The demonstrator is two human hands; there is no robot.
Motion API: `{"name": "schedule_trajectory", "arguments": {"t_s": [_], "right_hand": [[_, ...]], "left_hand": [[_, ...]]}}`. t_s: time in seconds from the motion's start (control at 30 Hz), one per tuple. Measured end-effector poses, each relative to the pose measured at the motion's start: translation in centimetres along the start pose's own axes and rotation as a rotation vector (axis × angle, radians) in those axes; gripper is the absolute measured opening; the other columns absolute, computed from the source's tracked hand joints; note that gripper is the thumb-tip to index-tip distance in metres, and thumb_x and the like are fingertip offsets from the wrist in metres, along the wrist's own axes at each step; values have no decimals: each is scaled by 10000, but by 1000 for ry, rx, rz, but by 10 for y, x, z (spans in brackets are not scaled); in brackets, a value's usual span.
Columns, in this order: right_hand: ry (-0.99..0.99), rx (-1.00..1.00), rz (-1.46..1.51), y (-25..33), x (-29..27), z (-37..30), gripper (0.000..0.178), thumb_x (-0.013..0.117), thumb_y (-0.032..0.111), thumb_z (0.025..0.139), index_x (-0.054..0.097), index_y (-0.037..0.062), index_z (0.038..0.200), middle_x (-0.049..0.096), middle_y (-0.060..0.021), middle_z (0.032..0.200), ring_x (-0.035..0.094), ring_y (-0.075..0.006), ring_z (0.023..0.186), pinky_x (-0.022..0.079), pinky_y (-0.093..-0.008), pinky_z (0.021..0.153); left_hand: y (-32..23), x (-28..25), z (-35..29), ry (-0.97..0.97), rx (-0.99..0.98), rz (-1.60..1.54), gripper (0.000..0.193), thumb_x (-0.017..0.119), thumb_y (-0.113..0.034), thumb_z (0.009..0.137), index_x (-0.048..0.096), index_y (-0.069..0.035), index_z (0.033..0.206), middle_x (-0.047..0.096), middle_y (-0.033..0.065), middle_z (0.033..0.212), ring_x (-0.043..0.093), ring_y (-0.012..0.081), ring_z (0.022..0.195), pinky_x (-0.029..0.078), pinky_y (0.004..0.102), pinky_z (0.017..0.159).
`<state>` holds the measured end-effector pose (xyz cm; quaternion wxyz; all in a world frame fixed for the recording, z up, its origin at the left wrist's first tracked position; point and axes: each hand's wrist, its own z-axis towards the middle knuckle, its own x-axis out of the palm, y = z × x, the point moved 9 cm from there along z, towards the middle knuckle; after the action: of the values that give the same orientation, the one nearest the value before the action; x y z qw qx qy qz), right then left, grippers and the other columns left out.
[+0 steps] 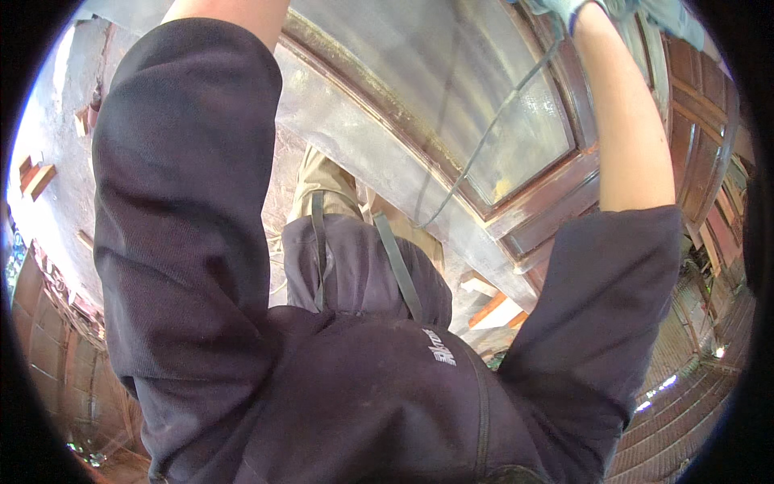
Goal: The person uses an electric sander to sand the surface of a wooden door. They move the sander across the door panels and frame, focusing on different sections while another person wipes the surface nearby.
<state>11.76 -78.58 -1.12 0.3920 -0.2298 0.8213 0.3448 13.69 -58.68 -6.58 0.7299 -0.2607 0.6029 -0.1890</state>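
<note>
A single wide fisheye view, rimmed in black, looks steeply down from the wearer's head: the dark shirt (355,395) fills the lower middle at close range, and a brown-framed panel (532,145) lies farther off, upper right of centre.

A panelled door (524,153) lies slantwise before the person, its near edge running from far left to near right. A cord (504,109) crosses the door from that near edge toward the right hand (560,6), which is above the door's right side and partly cut off by the view. The left arm (193,185) extends past the door's left side, its hand out of view. The trousers (329,179) are between the left arm and the near edge. Wood offcuts (493,311) lie beside the door's near right corner; wood blocks (37,179) lie far left. Another panelled door (692,133) is beyond the right forearm (633,129), to its right.
</note>
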Motion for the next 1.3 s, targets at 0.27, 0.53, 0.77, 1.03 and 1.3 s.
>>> {"name": "schedule_trajectory", "arguments": {"t_s": [0.27, 0.53, 0.77, 1.03, 1.3], "right_hand": [[90, 281, -54, -126, 28, -97, 578, 752, 468, 785, 681, 20, 1143, 719, -230, 1002, 697, -362, 979, 553, -444, 843], [-187, 370, 183, -265, 67, -273, 480, 790, 350, 750, 696, -4, 1061, 734, -201, 976, 713, -329, 946, 555, -420, 826], [-89, 523, 165, -297, 97, -330, 420, 784, 293, 764, 702, -10, 1043, 737, -205, 946, 719, -334, 932, 556, -412, 819], [-82, 296, -2, -137, 36, -139, 504, 749, 362, 754, 693, 8, 1109, 713, -234, 1035, 688, -356, 1013, 542, -442, 901], [108, 114, -31, -8, 26, 30, 472, 713, 412, 751, 730, -11, 960, 722, -231, 924, 703, -368, 895, 554, -434, 831]], "left_hand": [[-193, 74, -29, 71, 104, 230, 269, 485, -259, 906, 708, -120, 964, 707, 208, 1005, 693, 381, 950, 543, 478, 815], [-334, 158, -92, 307, -469, -472, 484, 561, -415, 797, 751, -22, 1007, 728, 199, 1023, 704, 343, 994, 552, 407, 886], [-362, 208, -112, 387, -470, -587, 468, 565, -357, 787, 750, 18, 996, 711, 266, 1008, 706, 361, 995, 542, 413, 916], [-191, 78, -74, 187, -487, -434, 542, 539, -462, 801, 740, 9, 978, 704, 242, 1037, 689, 379, 998, 535, 424, 909], [-43, -28, -45, -150, 14, 381, 192, 512, -220, 900, 675, -122, 878, 707, 194, 919, 698, 375, 856, 556, 478, 732]]}}
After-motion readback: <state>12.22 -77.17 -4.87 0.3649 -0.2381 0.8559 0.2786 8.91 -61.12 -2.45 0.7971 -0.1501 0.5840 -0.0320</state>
